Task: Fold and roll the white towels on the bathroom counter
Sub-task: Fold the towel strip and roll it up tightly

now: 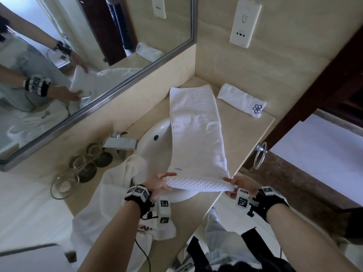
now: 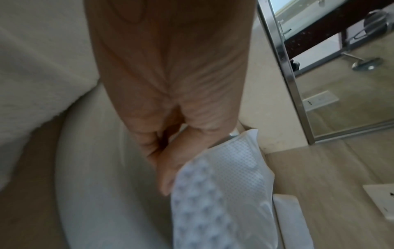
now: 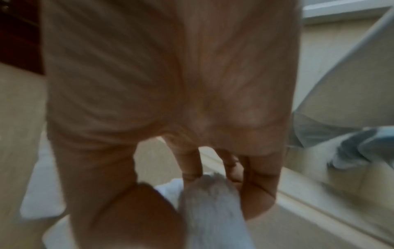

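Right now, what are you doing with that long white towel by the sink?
A person is folding and rolling towels at a bathroom counter. The long white towel lies stretched away from them, partly over the sink. The left hand and the right hand each grip a corner of its near end, which is curled over, so the roll looks just begun. One rolled towel with a blue emblem already lies near the wall. Another white cloth is bunched at the left.

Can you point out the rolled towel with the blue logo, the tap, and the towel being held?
Rolled white towel with blue logo [image 1: 240, 99]: head view, middle of roll.
Square chrome tap [image 1: 119, 143]: head view, spout top.
Long white waffle-textured towel [image 1: 196, 134]: head view, flat middle.
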Demonstrator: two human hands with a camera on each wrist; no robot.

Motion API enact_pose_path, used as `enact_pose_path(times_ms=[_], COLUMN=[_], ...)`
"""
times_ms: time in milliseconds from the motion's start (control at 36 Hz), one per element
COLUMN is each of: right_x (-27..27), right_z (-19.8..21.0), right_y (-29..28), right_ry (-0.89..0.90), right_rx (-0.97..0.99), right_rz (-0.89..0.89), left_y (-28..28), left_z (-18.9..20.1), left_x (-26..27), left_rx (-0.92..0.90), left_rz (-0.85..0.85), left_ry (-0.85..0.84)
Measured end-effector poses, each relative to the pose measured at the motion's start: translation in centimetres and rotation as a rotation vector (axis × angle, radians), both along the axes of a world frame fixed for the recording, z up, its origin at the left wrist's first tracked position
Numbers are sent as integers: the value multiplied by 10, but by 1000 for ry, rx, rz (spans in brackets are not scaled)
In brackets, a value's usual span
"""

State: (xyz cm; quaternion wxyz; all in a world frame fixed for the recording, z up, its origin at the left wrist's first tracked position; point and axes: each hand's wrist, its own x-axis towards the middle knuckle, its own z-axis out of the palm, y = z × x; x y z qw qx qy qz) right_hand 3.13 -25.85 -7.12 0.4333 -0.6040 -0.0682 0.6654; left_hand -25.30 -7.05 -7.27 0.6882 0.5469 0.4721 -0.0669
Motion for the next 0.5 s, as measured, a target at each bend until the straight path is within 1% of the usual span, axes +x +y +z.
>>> enact_pose_path(times_ms=[28, 56, 83, 111, 139, 167, 194, 222, 250, 306, 333, 389, 500], right_x=[2, 5, 6, 8, 7, 8, 7, 9, 7, 2, 1, -3, -5], right_z=[-1, -2, 3, 0, -2, -4, -7, -14, -7, 2, 3, 7, 10], right_y=[-2, -3, -4, -6, -6, -6, -5, -4, -3, 0, -1, -1, 4], right_ry=[-21, -21, 38, 38, 85, 59, 9, 9, 47, 44, 127, 192, 220], right_rx=[72, 17, -68, -84, -78, -74, -67, -62, -72, -137, -178, -258, -315], right_rz=[38, 61, 54, 73, 74, 94, 72, 45, 17, -94, -164, -186, -211], left_y=[-1, -3, -5, -7, -8, -8, -8, -8, -7, -8, -8, -7, -4], left_z=[-3, -4, -1, 2, 2, 2, 4, 5, 7, 9, 11, 6, -1], left_x=[-1, 0, 0, 0, -2, -2, -2, -2, -2, 2, 4, 8, 18], left_rx=[3, 9, 16, 27, 31, 29, 29, 37, 54, 111, 127, 158, 59], left_rz=[37, 64, 78, 92, 103, 120, 131, 151, 172, 214, 241, 282, 365], left_ry=[-16, -35, -46, -65, -85, -97, -98, -100, -106, -116, -119, -109, -71])
